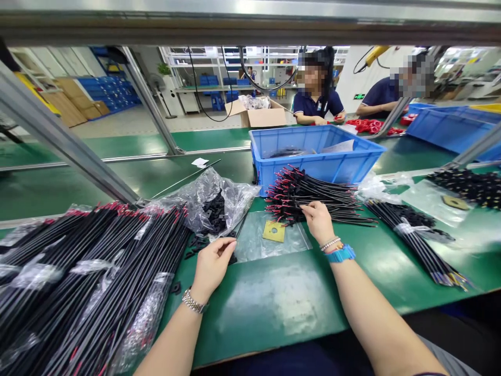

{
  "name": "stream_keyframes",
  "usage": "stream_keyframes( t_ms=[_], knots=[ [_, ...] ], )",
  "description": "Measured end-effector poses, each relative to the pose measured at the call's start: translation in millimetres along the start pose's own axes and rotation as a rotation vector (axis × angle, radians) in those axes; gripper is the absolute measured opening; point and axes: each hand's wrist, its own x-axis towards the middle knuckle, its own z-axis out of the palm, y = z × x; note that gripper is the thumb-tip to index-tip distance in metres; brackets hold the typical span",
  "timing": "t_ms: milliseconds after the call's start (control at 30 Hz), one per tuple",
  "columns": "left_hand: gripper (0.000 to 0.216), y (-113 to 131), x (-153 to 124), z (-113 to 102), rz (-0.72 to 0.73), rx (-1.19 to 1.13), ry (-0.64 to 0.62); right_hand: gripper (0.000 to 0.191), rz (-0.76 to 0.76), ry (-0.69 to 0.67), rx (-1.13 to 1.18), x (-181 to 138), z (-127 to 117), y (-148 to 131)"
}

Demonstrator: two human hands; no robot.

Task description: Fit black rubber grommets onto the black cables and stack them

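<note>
My left hand point(212, 263) rests on the green table with its fingers curled onto small black plastic parts point(198, 244) that spill from a clear bag point(213, 201). My right hand point(319, 220) reaches into a loose pile of black cables with red ends point(313, 196), fingers pinched on one cable. A flat clear bag with a yellow tag point(274, 231) lies between my hands. A silver watch sits on my left wrist, a blue band and beads on my right.
A big heap of bundled black cables point(90, 271) fills the left. A blue bin point(317, 151) stands behind the pile. More cable bundles point(418, 235) lie at right. Two people sit across the table, with a cardboard box point(258, 112). Metal frame bars point(62, 141) cross overhead.
</note>
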Motion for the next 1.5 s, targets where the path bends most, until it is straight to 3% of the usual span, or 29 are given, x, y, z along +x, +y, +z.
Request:
stream_keyframes(
  t_ms=[100,233,433,733,833,1167,1367,1500],
  knots=[
    [0.022,-5.7,2.9,-3.9,0.046,0.055,0.061,0.030,0.028,-0.013,0.075,-4.9,14.6,8.5],
    [0.018,-11.0,4.3,-2.6,0.182,0.278,0.081,0.029,0.025,0.078,0.128,-7.4,11.2,6.0],
    [0.022,-14.1,0.9,17.7,0.336,0.681,-0.081,0.024,0.010,0.137,0.197,-8.3,-0.9,-12.7],
    [0.029,-2.0,8.7,27.7,0.311,1.015,-0.218,0.023,-0.012,0.085,0.316,-12.0,-1.1,-29.2],
    [0.030,9.6,21.0,28.1,0.261,1.069,-0.280,0.023,-0.009,0.085,0.348,-12.4,-0.7,-31.6],
    [0.029,24.8,54.4,50.9,0.144,1.161,-0.290,0.022,0.014,0.052,0.413,-13.5,-2.0,-38.2],
    [0.025,17.6,70.3,47.6,0.098,1.106,-0.260,0.021,0.040,0.044,0.415,-11.5,-5.1,-39.5],
    [0.017,20.5,63.0,40.5,0.120,0.975,-0.254,0.022,0.044,0.044,0.428,-11.4,-5.9,-39.5]
  ],
)
